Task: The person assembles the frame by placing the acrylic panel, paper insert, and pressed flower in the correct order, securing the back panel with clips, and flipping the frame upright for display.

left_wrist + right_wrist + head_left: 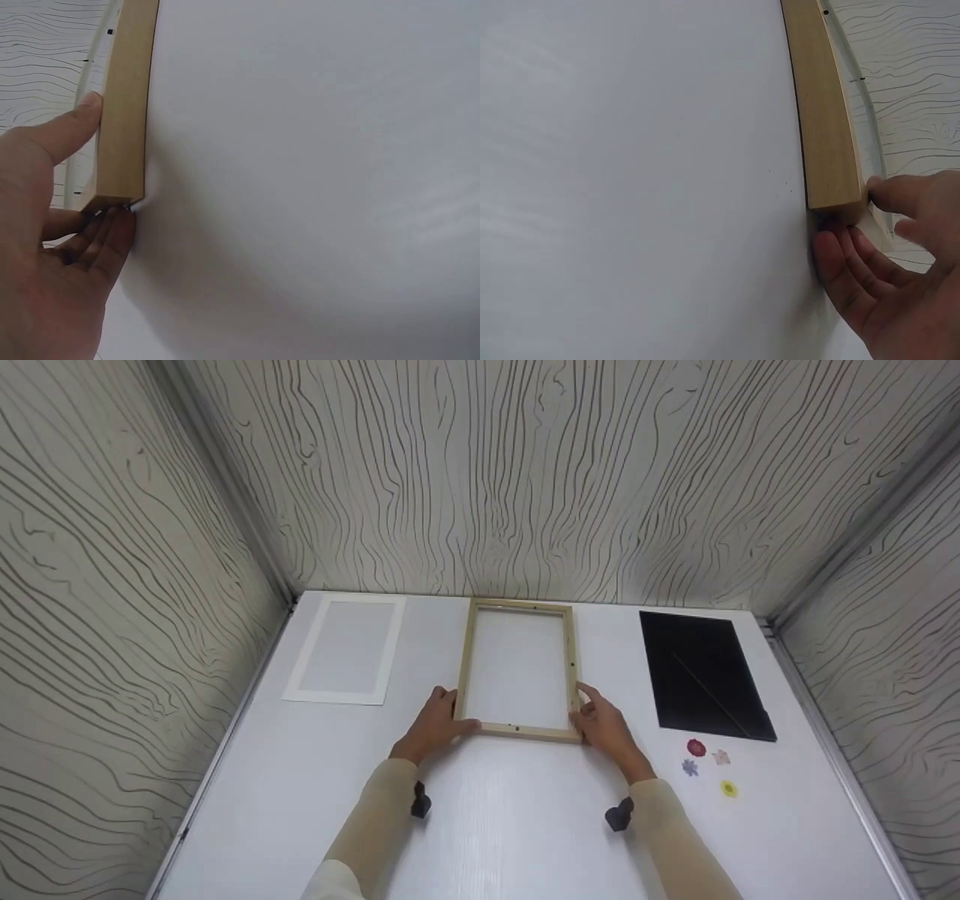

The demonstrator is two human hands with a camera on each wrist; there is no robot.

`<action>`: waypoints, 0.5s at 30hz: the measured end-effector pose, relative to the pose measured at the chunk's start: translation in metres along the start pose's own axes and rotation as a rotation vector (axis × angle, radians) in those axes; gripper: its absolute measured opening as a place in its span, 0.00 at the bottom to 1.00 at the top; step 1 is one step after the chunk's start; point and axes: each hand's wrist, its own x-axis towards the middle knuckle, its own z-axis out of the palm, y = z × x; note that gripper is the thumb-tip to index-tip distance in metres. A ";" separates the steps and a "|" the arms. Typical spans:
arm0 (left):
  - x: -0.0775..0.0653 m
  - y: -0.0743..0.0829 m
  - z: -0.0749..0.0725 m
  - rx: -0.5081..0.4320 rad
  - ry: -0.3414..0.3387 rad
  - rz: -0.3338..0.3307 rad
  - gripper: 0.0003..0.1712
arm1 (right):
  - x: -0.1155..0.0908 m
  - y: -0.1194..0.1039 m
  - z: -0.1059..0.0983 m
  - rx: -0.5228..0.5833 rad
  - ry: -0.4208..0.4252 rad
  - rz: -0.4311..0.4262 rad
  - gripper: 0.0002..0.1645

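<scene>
A light wooden picture frame (544, 733) lies at the back middle of the white table, with small dark fittings along its bars. My left hand (433, 725) grips its near left corner. In the left wrist view, the thumb (79, 124) is on the upper edge and the other fingers bend at the corner's end. At the near right corner, my right hand (606, 729) holds the frame between thumb and fingers. The right wrist view shows those fingertips (830, 251) close against the frame's corner (832, 196), partly hidden by it.
A white rectangular mat (337, 697) lies to the left. On the right is a black panel (690, 690) with a thin diagonal line across it. Several small flowers, among them a red one (696, 748) and a yellow one (729, 789), lie in front. Patterned walls (487, 472) enclose the table.
</scene>
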 end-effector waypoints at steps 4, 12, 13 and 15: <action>-0.001 0.000 -0.002 0.003 -0.015 0.005 0.54 | 0.001 0.003 -0.006 0.030 -0.095 -0.026 0.43; -0.001 0.000 -0.003 0.006 -0.020 0.000 0.54 | 0.003 0.014 -0.014 0.073 -0.201 -0.043 0.50; -0.001 0.000 -0.003 0.008 -0.021 0.001 0.53 | 0.003 0.014 -0.015 0.074 -0.208 -0.050 0.50; -0.001 0.000 -0.003 0.009 -0.021 0.002 0.53 | 0.004 0.015 -0.015 0.073 -0.214 -0.053 0.51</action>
